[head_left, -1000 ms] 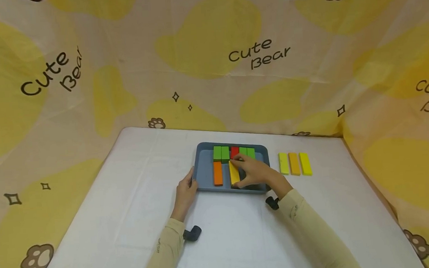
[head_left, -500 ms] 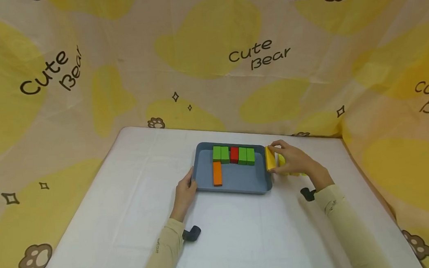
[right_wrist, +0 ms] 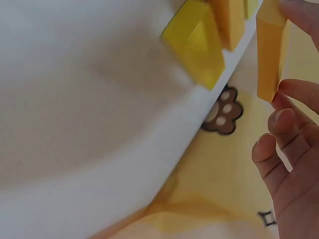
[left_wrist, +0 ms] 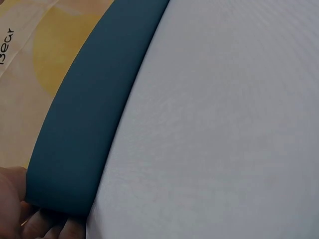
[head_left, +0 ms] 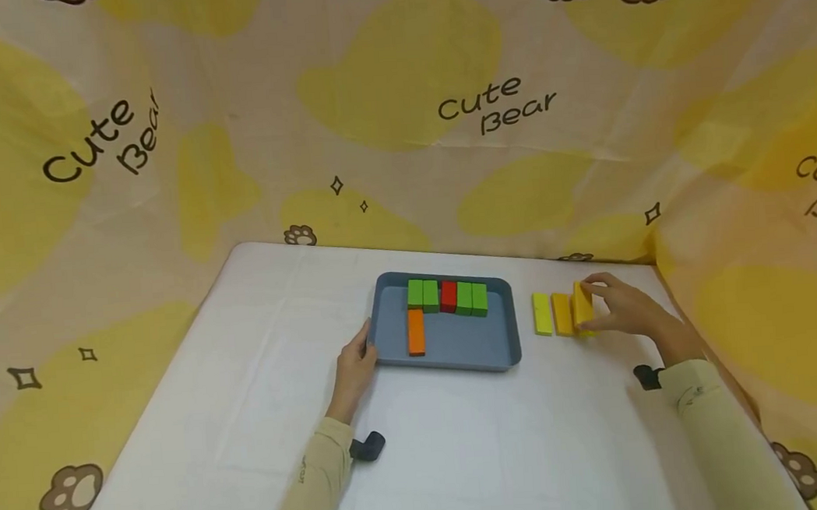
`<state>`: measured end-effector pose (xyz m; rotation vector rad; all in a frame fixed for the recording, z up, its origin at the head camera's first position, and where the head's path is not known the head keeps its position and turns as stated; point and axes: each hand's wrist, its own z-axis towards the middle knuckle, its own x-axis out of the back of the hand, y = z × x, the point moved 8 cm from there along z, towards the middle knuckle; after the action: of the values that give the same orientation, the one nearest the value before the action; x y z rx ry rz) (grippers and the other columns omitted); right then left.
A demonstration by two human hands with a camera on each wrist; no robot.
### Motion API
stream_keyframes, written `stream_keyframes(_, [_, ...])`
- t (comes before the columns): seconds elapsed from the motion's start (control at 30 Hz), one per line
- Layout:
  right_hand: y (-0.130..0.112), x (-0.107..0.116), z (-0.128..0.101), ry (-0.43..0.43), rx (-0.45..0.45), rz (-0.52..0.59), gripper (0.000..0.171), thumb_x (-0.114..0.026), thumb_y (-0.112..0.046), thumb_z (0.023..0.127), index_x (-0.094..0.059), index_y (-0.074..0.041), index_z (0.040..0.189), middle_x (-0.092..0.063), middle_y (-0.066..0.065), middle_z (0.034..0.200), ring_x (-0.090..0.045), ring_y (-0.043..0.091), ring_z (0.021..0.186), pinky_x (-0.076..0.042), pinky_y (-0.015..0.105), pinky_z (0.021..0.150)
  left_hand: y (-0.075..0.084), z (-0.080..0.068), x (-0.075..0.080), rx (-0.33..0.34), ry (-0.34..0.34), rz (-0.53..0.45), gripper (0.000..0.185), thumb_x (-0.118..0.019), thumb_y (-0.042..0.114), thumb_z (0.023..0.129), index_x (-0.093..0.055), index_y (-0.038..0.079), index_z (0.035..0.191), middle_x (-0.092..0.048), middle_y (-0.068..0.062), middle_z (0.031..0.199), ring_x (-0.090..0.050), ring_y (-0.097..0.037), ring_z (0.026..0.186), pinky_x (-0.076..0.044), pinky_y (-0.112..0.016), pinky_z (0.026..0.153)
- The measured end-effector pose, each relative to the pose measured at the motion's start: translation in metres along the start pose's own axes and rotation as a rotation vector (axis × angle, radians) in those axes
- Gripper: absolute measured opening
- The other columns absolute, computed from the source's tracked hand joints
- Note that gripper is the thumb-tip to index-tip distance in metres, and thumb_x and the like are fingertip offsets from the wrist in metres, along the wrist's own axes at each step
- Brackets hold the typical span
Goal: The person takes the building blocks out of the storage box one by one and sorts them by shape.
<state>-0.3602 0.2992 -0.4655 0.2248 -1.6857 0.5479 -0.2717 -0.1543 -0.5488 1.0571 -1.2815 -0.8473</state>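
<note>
My left hand (head_left: 354,367) grips the left end of a blue-grey tray (head_left: 466,341). In the left wrist view, the thumb is at the tray's wall (left_wrist: 84,124), with curled fingers low at its corner. At the right, my right hand (head_left: 625,308) pinches a yellow-orange block (head_left: 582,307) between thumb and fingertips. In the right wrist view this block (right_wrist: 269,55) is apart from the yellow block (right_wrist: 197,47) on the table. On the table stand a lime-yellow block (head_left: 542,315) and an orange-yellow block (head_left: 563,313); the third in that row is mostly hidden by the held one.
Along the tray's far side stand green blocks (head_left: 415,293), two on each side of a red block (head_left: 448,297). An orange block (head_left: 416,332) lies in front. White cloth covers the table (head_left: 448,440); a patterned yellow curtain (head_left: 401,131) rises behind it.
My right hand has lifted the yellow-orange block out of the tray and carried it right, past the tray's edge, to above the row of blocks. The left hand stays on the tray.
</note>
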Motion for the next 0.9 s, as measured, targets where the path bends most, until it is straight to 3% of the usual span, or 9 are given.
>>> stream_keyframes(0.13, [0.022, 0.001, -0.009, 0.001, -0.025, 0.022, 0.085, -0.077, -0.045, 0.079, -0.048, 0.007, 0.14, -0.042, 0.026, 0.14, -0.059, 0.039, 0.104, -0.053, 0.057, 0.086, -0.001, 0.0, -0.001, 0.004, 0.002, -0.003, 0.055, -0.045, 0.006, 0.095, -0.038, 0.005, 0.15, -0.039, -0.014, 0.153, -0.035, -0.031, 0.144, -0.033, -0.044, 0.118])
stream_keyframes(0.3, [0.04, 0.0, -0.013, -0.012, -0.03, 0.075, 0.085, -0.079, -0.039, 0.079, -0.046, 0.012, 0.139, -0.041, 0.03, 0.138, -0.055, 0.028, 0.085, -0.05, 0.036, 0.07, -0.001, 0.0, -0.001, 0.004, 0.001, 0.001, 0.054, -0.044, 0.006, 0.096, -0.038, 0.006, 0.15, -0.039, -0.014, 0.153, -0.036, -0.029, 0.144, -0.033, -0.043, 0.118])
stream_keyframes(0.4, [0.046, -0.003, -0.013, -0.037, -0.034, 0.123, 0.084, -0.079, -0.037, 0.08, -0.045, 0.013, 0.139, -0.039, 0.031, 0.138, -0.053, 0.026, 0.082, -0.046, 0.03, 0.067, -0.001, 0.001, -0.001, 0.012, 0.003, 0.003, 0.055, -0.044, 0.007, 0.096, -0.038, 0.007, 0.15, -0.04, -0.013, 0.153, -0.036, -0.028, 0.144, -0.033, -0.042, 0.118])
stream_keyframes(0.67, [0.056, -0.022, -0.013, -0.124, -0.085, 0.186, 0.092, -0.079, -0.042, 0.079, -0.04, 0.012, 0.143, -0.036, 0.03, 0.146, -0.057, 0.037, 0.102, -0.053, 0.053, 0.088, -0.001, 0.002, -0.002, 0.016, -0.003, 0.011, 0.055, -0.043, 0.008, 0.096, -0.037, 0.009, 0.151, -0.038, -0.011, 0.155, -0.036, -0.027, 0.144, -0.033, -0.041, 0.118])
stream_keyframes(0.8, [0.058, -0.03, -0.012, -0.161, -0.083, 0.204, 0.091, -0.077, -0.038, 0.082, -0.034, 0.01, 0.147, -0.033, 0.028, 0.15, -0.054, 0.029, 0.097, -0.052, 0.036, 0.079, -0.001, 0.001, -0.001, 0.012, 0.004, 0.01, 0.056, -0.044, 0.007, 0.095, -0.038, 0.009, 0.151, -0.038, -0.011, 0.154, -0.035, -0.028, 0.144, -0.033, -0.042, 0.118])
stream_keyframes(0.9, [0.057, -0.03, -0.012, -0.164, -0.062, 0.2, 0.085, -0.075, -0.032, 0.085, -0.034, 0.009, 0.147, -0.034, 0.027, 0.15, -0.049, 0.02, 0.086, -0.041, 0.025, 0.066, -0.001, 0.001, -0.001, 0.01, 0.007, 0.003, 0.055, -0.044, 0.006, 0.095, -0.038, 0.009, 0.151, -0.039, -0.011, 0.154, -0.036, -0.027, 0.144, -0.034, -0.041, 0.118])
